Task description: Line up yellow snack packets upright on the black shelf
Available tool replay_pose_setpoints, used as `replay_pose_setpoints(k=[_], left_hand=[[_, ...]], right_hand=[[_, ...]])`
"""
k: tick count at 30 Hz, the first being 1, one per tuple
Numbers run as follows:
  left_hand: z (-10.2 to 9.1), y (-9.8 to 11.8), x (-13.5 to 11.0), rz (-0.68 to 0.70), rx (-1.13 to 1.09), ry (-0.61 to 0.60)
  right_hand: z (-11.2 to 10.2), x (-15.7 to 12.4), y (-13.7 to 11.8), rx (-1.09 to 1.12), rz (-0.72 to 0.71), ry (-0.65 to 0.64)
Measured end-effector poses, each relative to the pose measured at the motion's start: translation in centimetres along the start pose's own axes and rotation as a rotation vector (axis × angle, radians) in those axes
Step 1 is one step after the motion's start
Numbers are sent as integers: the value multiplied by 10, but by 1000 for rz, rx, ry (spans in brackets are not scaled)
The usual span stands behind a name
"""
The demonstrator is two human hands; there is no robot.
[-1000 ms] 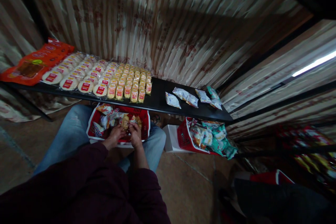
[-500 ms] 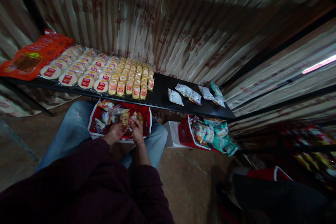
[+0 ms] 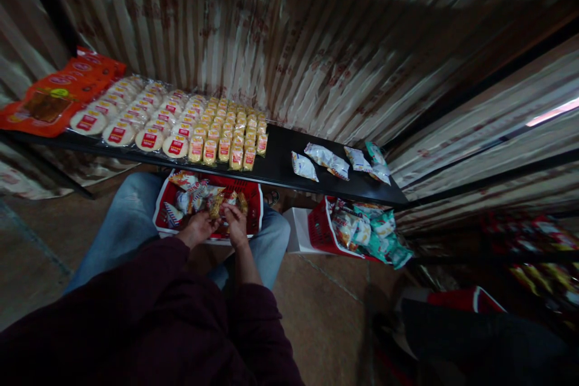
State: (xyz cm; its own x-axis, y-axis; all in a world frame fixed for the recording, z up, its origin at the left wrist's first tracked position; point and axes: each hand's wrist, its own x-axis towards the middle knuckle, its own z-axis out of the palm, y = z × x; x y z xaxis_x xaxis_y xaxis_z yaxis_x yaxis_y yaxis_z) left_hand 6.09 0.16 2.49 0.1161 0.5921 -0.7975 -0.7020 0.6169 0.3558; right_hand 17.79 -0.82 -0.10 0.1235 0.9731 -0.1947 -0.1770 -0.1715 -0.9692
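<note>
A red basket (image 3: pixel 253 205) of snack packets rests on my lap, on my blue jeans. My left hand (image 3: pixel 198 228) and my right hand (image 3: pixel 236 222) are both inside it, fingers curled. A small yellowish packet (image 3: pixel 216 207) sits between them, and the left hand's fingers close on it. The right hand's fingers are bent over other small packets; what they grip is too small to name. In front of me a black shelf (image 3: pixel 275 163) carries rows of round wrapped cakes (image 3: pixel 118 132) and small yellow packets (image 3: pixel 230 142).
Orange bags (image 3: pixel 49 102) lie at the shelf's left end, white and green packets (image 3: pixel 337 163) at its right. A second red basket (image 3: pixel 319 229) of green packets stands on a white stool to my right. Corrugated metal wall behind. A dark shape and a red box lie at the lower right.
My hands have stayed in the basket, shifting the small packets slightly. The view has tilted a little, so the shelf sits lower and further right.
</note>
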Motion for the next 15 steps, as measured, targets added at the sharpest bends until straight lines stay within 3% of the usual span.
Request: replay_pose_setpoints(k=[8, 15], left_hand=[[4, -7, -1, 74, -1, 86], [8, -17, -2, 240, 114, 90]], right_hand=[[4, 0, 5, -105, -4, 20], [1, 1, 10, -217, -95, 64]])
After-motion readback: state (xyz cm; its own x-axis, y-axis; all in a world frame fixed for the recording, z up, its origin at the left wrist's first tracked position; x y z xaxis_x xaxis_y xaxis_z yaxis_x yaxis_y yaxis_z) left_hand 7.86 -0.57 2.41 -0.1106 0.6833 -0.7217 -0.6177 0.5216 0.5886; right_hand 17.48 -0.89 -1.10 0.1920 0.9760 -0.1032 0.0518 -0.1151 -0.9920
